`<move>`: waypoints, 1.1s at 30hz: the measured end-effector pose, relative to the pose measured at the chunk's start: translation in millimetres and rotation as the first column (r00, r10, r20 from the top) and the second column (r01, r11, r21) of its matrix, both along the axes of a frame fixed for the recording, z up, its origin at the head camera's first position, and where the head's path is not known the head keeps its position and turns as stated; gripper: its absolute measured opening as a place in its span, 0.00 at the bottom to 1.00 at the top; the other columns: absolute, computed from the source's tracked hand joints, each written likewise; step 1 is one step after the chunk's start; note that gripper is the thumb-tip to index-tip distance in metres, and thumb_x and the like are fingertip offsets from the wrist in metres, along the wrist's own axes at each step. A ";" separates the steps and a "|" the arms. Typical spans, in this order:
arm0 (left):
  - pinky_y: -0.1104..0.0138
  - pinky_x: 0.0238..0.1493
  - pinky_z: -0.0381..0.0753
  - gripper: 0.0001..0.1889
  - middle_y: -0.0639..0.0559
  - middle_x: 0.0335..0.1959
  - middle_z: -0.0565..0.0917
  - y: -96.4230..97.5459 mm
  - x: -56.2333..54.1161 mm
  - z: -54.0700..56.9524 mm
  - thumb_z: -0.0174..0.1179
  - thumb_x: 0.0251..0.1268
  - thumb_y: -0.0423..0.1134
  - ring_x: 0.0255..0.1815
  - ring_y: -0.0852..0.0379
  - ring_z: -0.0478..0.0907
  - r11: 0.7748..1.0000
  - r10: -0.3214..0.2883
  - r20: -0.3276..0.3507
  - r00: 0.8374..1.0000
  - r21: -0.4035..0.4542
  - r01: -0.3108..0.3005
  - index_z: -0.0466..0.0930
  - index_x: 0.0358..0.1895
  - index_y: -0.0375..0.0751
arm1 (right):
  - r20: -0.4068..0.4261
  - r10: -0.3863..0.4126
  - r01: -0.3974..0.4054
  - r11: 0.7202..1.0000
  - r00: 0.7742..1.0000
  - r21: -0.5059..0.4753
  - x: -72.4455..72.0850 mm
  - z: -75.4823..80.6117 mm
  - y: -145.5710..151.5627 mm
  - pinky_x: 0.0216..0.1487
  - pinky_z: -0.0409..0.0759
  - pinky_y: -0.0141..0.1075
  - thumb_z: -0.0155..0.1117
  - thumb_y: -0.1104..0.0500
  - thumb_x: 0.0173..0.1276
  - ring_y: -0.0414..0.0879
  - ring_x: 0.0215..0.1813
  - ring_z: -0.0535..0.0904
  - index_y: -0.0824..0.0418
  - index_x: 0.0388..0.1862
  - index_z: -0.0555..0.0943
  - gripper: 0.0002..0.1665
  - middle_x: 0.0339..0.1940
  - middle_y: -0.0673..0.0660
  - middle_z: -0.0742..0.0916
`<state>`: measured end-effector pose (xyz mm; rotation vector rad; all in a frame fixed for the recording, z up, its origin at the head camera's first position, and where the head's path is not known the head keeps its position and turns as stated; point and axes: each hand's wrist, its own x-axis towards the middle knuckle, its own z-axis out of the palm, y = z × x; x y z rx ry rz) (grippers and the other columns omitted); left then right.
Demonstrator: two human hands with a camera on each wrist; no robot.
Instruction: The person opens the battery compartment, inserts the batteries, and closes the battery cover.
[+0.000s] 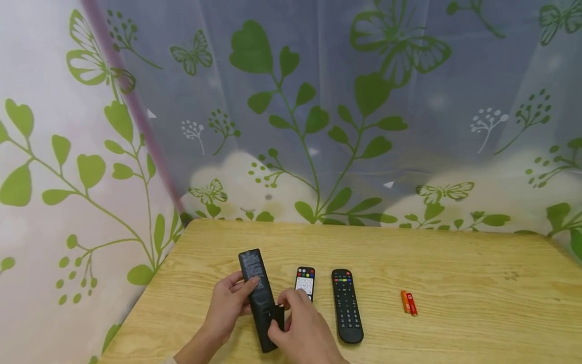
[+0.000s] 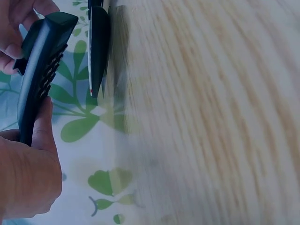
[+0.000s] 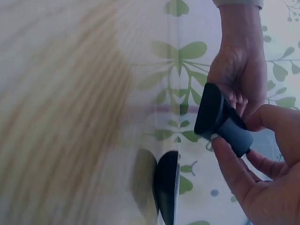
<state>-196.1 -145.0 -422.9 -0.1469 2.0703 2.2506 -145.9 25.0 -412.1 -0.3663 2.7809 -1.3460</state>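
Note:
My left hand (image 1: 225,309) grips a black remote control (image 1: 259,296) held above the table, its labelled back facing up. With thumb and fingers, my right hand (image 1: 309,331) pinches a small black battery cover (image 1: 279,314) at the lower part of the remote. The cover (image 3: 237,136) stands tilted away from the back in the right wrist view; whether it still touches the remote I cannot tell. Buttons show along the remote's underside (image 2: 49,72) in the left wrist view. The inside of the battery compartment is mostly hidden.
A small remote with a white button panel (image 1: 305,282) lies behind my right hand, partly covered by it. To its right lies another black remote (image 1: 347,306), buttons up. Farther right, an orange battery (image 1: 405,301) and a red battery (image 1: 411,305) lie side by side on the wooden table (image 1: 477,283).

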 end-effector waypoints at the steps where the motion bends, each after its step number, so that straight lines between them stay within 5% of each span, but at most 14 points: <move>1: 0.64 0.28 0.84 0.20 0.37 0.37 0.85 -0.2 -0.3 -0.4 0.58 0.68 0.34 0.31 0.49 0.85 1.000 0.003 0.001 1.000 0.004 -0.003 0.69 0.57 0.23 | -0.003 -0.005 0.005 1.000 1.000 -0.015 -0.4 0.3 2.1 0.24 0.71 0.31 0.67 0.56 0.59 0.36 0.26 0.71 0.54 0.43 0.73 0.15 0.38 0.47 0.73; 10: 0.62 0.29 0.85 0.18 0.37 0.37 0.85 -3.3 -3.2 -0.5 0.57 0.68 0.32 0.32 0.47 0.85 1.000 0.020 0.014 1.000 -0.001 -0.020 0.70 0.56 0.24 | -0.145 -0.068 0.066 0.998 0.987 -0.020 -7.2 4.2 27.0 0.29 0.75 0.29 0.67 0.58 0.60 0.35 0.31 0.74 0.53 0.45 0.75 0.16 0.41 0.46 0.76; 16: 0.62 0.29 0.85 0.19 0.37 0.37 0.84 -4.0 -3.3 0.1 0.57 0.68 0.32 0.32 0.47 0.85 1.000 0.022 0.021 1.000 0.000 -0.022 0.70 0.57 0.24 | -0.143 -0.156 0.160 0.987 0.977 0.018 -15.1 9.5 62.8 0.28 0.75 0.30 0.67 0.59 0.60 0.37 0.32 0.75 0.53 0.46 0.76 0.15 0.41 0.49 0.77; 25: 0.65 0.27 0.84 0.20 0.38 0.37 0.85 -7.2 -6.5 0.4 0.57 0.68 0.33 0.32 0.49 0.85 0.999 0.029 0.022 0.999 -0.035 -0.028 0.70 0.58 0.25 | -0.145 -0.287 0.308 0.939 0.947 0.155 -25.7 14.6 147.3 0.27 0.76 0.34 0.65 0.59 0.62 0.41 0.34 0.77 0.60 0.50 0.76 0.18 0.46 0.57 0.78; 33: 0.64 0.28 0.84 0.21 0.37 0.39 0.85 -9.4 -7.6 -0.4 0.58 0.68 0.34 0.33 0.48 0.85 0.999 0.033 0.032 0.999 -0.021 -0.032 0.69 0.59 0.24 | -0.086 -0.288 0.299 0.891 0.954 0.341 -34.5 5.0 234.7 0.23 0.74 0.37 0.62 0.57 0.66 0.46 0.34 0.78 0.67 0.53 0.73 0.21 0.50 0.66 0.77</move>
